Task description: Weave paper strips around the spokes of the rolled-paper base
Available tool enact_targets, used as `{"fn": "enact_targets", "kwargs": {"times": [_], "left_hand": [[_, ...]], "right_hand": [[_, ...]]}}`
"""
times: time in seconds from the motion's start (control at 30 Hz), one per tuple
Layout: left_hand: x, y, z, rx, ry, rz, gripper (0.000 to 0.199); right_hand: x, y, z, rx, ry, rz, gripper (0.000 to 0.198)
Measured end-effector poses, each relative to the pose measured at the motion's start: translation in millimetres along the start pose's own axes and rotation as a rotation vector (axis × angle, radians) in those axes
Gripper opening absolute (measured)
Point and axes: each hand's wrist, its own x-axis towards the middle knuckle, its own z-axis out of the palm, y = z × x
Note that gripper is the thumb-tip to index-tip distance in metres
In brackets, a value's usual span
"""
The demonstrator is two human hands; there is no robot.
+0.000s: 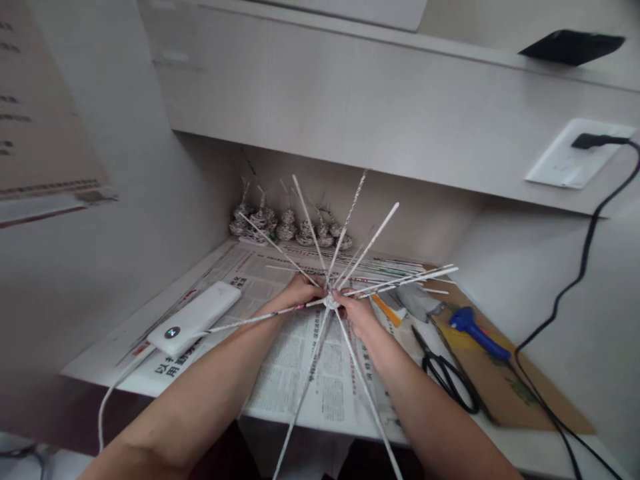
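While over newspaper (333, 373), 1 woven hub (331, 302) in grip of L hand (301, 291) & R hand (357, 313), 1 pr scissors (429, 355) nearby

Left fingers (315, 291) and right fingers (341, 298) hold a spoked weave (331, 303).

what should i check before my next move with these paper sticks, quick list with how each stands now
1. Left hand on the woven centre: ok, fingers at its left edge.
2. Right hand on the centre: ok, thumb and fingers at its right edge.
3. Paper sticks evenly spread: not ok, several bunch together on the right.
4. Scissors clear of both hands: ok, lying beyond the right forearm.
5. Blue tool switched off: cannot tell.
6. Weave tight: cannot tell, too small.
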Motion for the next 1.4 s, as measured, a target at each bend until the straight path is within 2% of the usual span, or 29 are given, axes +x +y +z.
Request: {"fn": "enact_targets", "kwargs": {"times": [0.23, 0.4, 0.57, 0.7, 0.9, 1.1, 1.33, 1.4], "left_hand": [[1.7, -3.0, -0.8, -0.059, -0.038, -0.050, 0.014], [2.9, -8.5, 2.9, -0.120, 0.009, -0.097, 0.015], [1.7, -11.6, 11.7, -0.137, 0.110, -0.064, 0.019], [-0.3, -13.4, 17.9, -0.187, 0.146, -0.006, 0.018], [1.3, -17.0, 22.8, -0.048, 0.262, 0.224, 0.020], [-0.3, -16.3, 26.1, 0.017, 0.306, 0.250, 0.021], [-5.1, -10.8, 27.2, 0.224, 0.335, 0.307, 0.012], [-5.1, -11.0, 26.8, 0.264, 0.324, 0.312, 0.012]], "right_hand": [[-1.6, -2.3, 1.3, 0.033, -0.067, 0.017, 0.038], [0.7, 2.8, 4.3, 0.040, 0.066, -0.013, 0.036], [-1.2, 5.6, 4.5, -0.198, 0.161, -0.182, 0.030], [-0.6, 5.1, 2.7, -0.318, 0.214, -0.231, 0.030], [5.6, 9.9, 1.5, -0.240, 0.238, -0.146, 0.033], [0.4, 3.0, 4.3, -0.188, 0.236, -0.102, 0.030], [-3.4, -1.8, 4.0, -0.072, 0.183, -0.088, 0.017], [-3.4, -2.4, 3.3, -0.056, 0.169, -0.074, 0.020]]}}
